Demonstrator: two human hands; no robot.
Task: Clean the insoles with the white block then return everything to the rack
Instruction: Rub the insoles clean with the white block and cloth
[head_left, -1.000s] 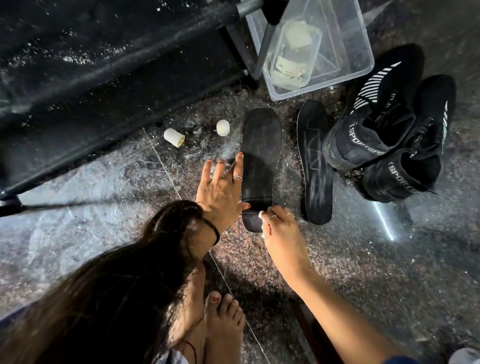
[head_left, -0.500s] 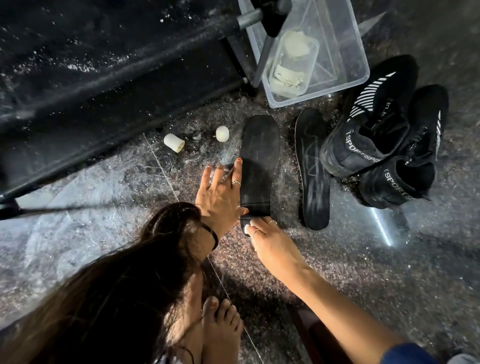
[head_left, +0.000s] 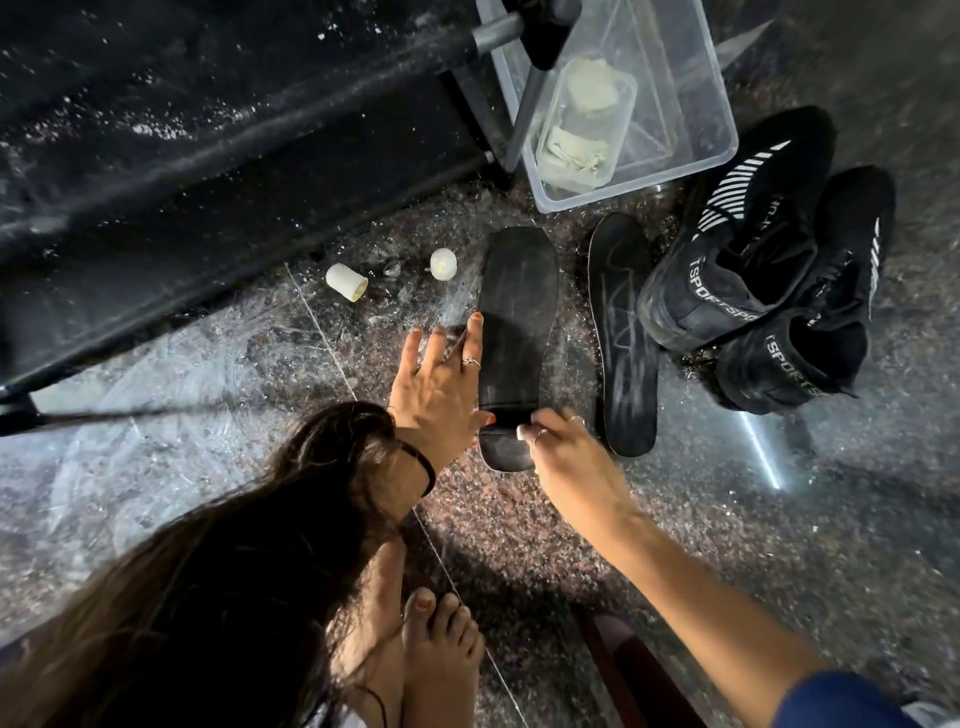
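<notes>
Head view, right hand (head_left: 563, 457) slid left along insole (head_left: 517, 332) heel

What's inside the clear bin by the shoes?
The clear bin holds a smaller clear tub with pale, whitish lumps in it. A rack leg crosses in front and hides part of the bin, and its far end is out of frame.

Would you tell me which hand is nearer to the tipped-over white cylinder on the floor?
Left. The left hand is just below-right of the white cylinder; the right hand sits farther off, at the insole heel.
</notes>
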